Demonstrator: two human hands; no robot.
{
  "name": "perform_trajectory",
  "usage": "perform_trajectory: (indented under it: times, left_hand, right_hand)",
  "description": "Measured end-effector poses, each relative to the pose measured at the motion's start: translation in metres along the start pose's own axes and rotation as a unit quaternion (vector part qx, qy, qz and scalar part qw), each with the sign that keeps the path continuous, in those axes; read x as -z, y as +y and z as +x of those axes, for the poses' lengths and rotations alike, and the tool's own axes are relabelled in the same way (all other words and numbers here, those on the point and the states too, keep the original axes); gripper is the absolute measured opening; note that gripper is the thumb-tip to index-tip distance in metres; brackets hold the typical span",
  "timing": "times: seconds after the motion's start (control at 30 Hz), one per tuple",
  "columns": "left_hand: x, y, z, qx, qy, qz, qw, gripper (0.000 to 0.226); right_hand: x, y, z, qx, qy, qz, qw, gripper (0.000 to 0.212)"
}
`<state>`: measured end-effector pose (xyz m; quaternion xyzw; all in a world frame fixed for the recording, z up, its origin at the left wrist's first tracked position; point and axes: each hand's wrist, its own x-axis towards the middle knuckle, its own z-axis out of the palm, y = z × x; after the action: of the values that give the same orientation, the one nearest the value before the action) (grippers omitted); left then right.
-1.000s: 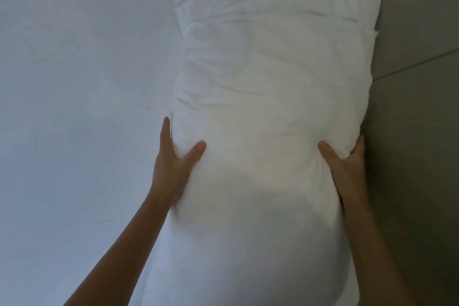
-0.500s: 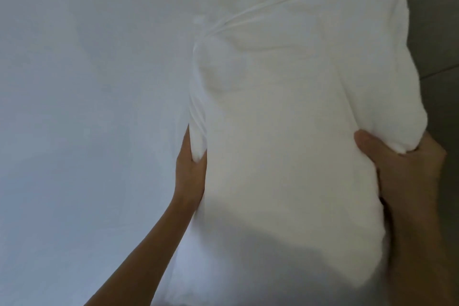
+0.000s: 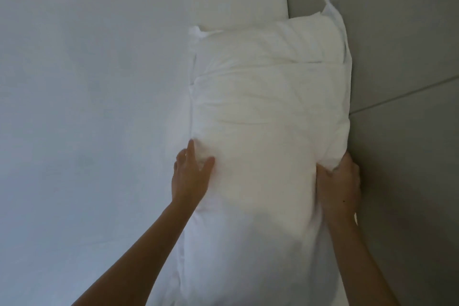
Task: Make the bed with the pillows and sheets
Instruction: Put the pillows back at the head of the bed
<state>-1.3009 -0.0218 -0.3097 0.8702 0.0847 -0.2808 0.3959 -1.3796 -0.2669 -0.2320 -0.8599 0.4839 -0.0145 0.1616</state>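
A white pillow [image 3: 268,112] in a wrinkled case lies lengthwise on the white bed sheet [image 3: 87,119], its right long side against the grey padded headboard [image 3: 402,45]. My left hand [image 3: 190,176] rests on the pillow's left edge with fingers spread and nearly straight, thumb on top. My right hand [image 3: 340,181] grips the pillow's right edge, fingers curled into the fabric between pillow and headboard. The pillow's near end runs out of the bottom of the frame.
The sheeted mattress stretches flat to the left and far side. The headboard has a seam [image 3: 402,97] running across its panels. A loose flap of the pillowcase [image 3: 330,10] sticks up at the far right corner.
The pillow, lifted and tilted half a second ago, now lies flat against the headboard. My left hand has loosened from a pinch to a spread touch; my right hand still grips the edge.
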Motion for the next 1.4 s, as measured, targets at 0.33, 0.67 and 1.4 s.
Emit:
perform_trajectory:
  times: [0.33,0.67,1.4]
  left_hand:
    - [0.02,0.133,0.096,-0.261,0.018,0.175,0.949,0.066]
    - [0.002,0.092,0.109,-0.086,-0.036,0.106,0.99,0.093]
    - [0.223,0.025,-0.026,-0.101,0.041,-0.252,0.962,0.068]
  right_hand:
    - [-0.014,-0.129,0.071,0.452,0.005,-0.17,0.876,0.054]
    - [-0.007,-0.071,0.089,0.126,-0.03,0.03,0.991,0.114]
    - [0.05,-0.216,-0.142,0.258,-0.487,0.223,0.804,0.036]
